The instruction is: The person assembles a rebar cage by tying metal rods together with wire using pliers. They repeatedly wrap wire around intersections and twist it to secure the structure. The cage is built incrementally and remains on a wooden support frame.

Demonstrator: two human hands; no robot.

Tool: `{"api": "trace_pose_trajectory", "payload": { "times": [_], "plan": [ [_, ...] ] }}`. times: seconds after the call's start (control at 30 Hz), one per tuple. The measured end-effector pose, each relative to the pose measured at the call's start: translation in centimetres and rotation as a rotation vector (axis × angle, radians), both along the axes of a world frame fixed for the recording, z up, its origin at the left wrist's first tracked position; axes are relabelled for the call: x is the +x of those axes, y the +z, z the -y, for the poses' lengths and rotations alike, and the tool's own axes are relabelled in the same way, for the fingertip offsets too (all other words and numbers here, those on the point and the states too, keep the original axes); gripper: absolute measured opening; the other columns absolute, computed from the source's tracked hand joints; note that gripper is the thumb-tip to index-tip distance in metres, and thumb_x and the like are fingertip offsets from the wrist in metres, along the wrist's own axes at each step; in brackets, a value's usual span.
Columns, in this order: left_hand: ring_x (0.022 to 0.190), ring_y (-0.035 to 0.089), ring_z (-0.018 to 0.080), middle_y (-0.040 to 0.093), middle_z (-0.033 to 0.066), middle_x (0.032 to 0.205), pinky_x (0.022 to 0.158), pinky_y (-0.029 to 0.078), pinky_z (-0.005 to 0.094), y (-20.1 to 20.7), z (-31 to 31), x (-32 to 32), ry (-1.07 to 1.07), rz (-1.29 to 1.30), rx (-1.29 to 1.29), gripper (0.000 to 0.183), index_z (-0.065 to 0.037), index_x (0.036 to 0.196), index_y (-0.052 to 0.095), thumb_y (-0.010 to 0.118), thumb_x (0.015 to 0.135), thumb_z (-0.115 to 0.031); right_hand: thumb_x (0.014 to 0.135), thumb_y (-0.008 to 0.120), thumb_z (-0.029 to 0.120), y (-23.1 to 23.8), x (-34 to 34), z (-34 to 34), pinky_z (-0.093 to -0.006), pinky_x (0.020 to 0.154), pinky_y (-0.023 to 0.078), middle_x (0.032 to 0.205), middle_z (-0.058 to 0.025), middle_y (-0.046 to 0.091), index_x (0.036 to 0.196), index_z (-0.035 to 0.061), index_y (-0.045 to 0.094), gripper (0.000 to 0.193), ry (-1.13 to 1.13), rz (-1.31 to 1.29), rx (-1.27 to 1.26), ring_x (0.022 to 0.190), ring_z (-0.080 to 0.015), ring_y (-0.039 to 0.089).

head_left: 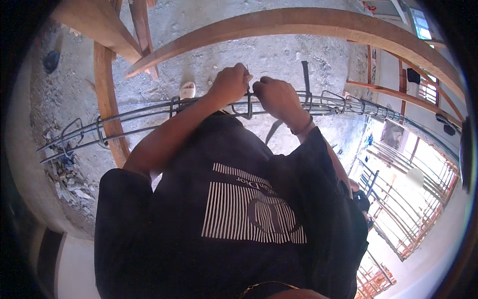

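A long cage of steel rebar (133,115) runs across in front of my body, its bars passing through bent steel stirrups. My left hand (230,83) is closed just above a stirrup (250,105), with a thin dark wire at its pinched fingertips. Close by on the other side of that stirrup, my right hand (279,98) has its fingers curled and pressed together. What the right fingers hold, if anything, is too small to make out. To the right of it, a dark flat strip (306,77) stands up from the cage.
A thick wooden beam (298,22) arches across beyond my hands. At left, a wooden post (107,89) passes beneath the cage. Broken rubble (74,192) lies on the rough floor at lower left. A sandalled foot (187,90) shows beyond my left forearm.
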State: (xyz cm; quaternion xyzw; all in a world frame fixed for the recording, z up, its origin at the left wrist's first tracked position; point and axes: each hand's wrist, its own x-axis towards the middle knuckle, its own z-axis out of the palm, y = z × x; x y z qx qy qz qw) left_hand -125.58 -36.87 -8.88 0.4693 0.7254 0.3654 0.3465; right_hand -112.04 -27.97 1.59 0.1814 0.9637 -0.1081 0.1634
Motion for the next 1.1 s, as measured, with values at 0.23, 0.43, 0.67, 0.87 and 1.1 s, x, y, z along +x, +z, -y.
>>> {"api": "trace_pose_trajectory", "payload": {
  "times": [0.23, 0.43, 0.67, 0.87, 1.1],
  "plan": [
    [0.084, 0.068, 0.0392, 0.07, 0.018, 0.083, 0.075, 0.051, 0.0495, 0.7, 0.3, 0.0, 0.002, 0.05, 0.087, 0.019, -0.002, 0.096, 0.059, 0.06, 0.096, -0.021, 0.086, 0.061, 0.013, -2.3, 1.2, -0.8, -0.044, 0.079, 0.054, 0.095, -0.0104, 0.067, 0.097, 0.0078, 0.07, 0.016, 0.078, -0.221, -0.12, 0.085, -0.0347, 0.068],
    [0.088, 0.067, 0.0404, 0.07, 0.0203, 0.087, 0.078, 0.051, 0.0507, 0.6, 0.4, 0.1, 0.037, 0.04, 0.03, 0.018, -0.002, 0.096, 0.057, 0.062, 0.094, -0.019, 0.095, 0.06, 0.017, -3.2, 1.7, -2.1, -0.0452, 0.077, 0.052, 0.092, -0.0152, 0.072, 0.107, 0.0059, 0.066, 0.018, -0.159, -0.212, -0.527, 0.087, -0.0367, 0.068],
    [0.093, 0.064, 0.0401, 0.067, 0.0215, 0.093, 0.081, 0.05, 0.0492, -0.3, -0.2, -0.7, 0.039, 0.049, -0.022, 0.019, -0.002, 0.089, 0.064, 0.065, 0.091, -0.021, 0.093, 0.062, 0.019, -3.3, 1.2, -3.5, -0.0452, 0.077, 0.052, 0.095, -0.0153, 0.072, 0.106, 0.0063, 0.069, 0.019, -0.072, -0.141, -0.559, 0.086, -0.0376, 0.068],
    [0.092, 0.065, 0.0401, 0.067, 0.0212, 0.092, 0.082, 0.049, 0.0488, -0.2, 0.1, -0.9, 0.039, 0.1, -0.028, 0.023, 0.0, 0.089, 0.064, 0.066, 0.091, -0.023, 0.095, 0.062, 0.019, -2.7, -0.6, -5.0, -0.0441, 0.083, 0.051, 0.101, -0.0152, 0.073, 0.106, 0.0072, 0.073, 0.02, -0.118, 0.073, -0.68, 0.095, -0.0349, 0.068],
    [0.091, 0.065, 0.0399, 0.067, 0.0214, 0.091, 0.081, 0.049, 0.0479, -0.5, 0.7, -0.9, 0.035, 0.129, -0.026, 0.023, 0.001, 0.094, 0.061, 0.064, 0.093, -0.022, 0.096, 0.066, 0.021, -2.7, -1.6, -5.9, -0.036, 0.084, 0.053, 0.102, -0.0139, 0.074, 0.111, 0.0038, 0.072, 0.024, -0.058, 0.208, -0.733, 0.093, -0.024, 0.071]
  ]
}}
